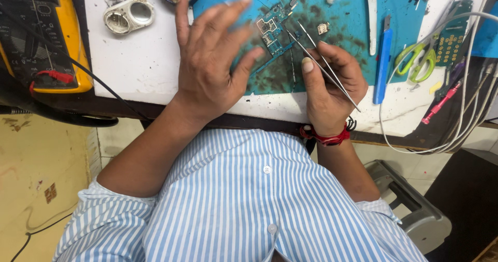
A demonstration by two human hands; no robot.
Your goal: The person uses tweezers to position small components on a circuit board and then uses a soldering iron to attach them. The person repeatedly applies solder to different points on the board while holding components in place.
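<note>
Thin tweezers point(324, 65) of bright, smooth metal. The mat point(353, 39) looks matt blue rubber, smeared with dark grime. The circuit board point(272, 30) is glossy blue with metal parts. White tabletop point(140, 60) is smooth, scuffed. The shirt point(244, 200) is striped woven cloth.

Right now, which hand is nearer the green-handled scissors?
Right. The right hand, pinching tweezers, sits just left of the green-handled scissors, past a blue tool. The left hand hovers farther away, beyond the circuit board.
</note>
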